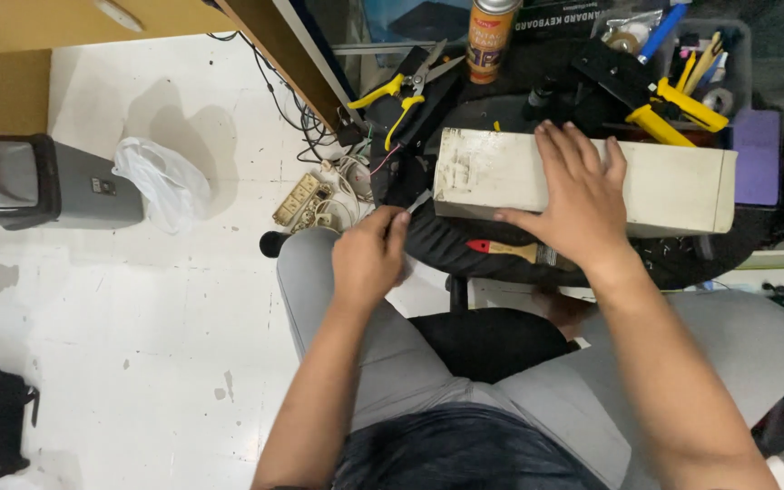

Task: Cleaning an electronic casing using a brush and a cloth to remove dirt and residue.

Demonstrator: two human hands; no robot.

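Two hands working: my right hand (581, 201) lies flat, fingers spread, steadying the cream box (673, 186); my left hand (369, 259) pinches a thin tool (416, 202) at its end.

Single head-worn view, looking steeply down from close above at lap, forearms and cluttered surface (501, 249), white floor (138, 299) leftward

Under right hand (581, 204): off-white box (673, 186), matt, grimy & scuffed w/ dark smudges. Left hand (369, 259) grips thin shiny metal tool (417, 201). Beyond hands: snips (406, 91) w/ glossy yellow plastic handles, glossy metal spray can (490, 36).
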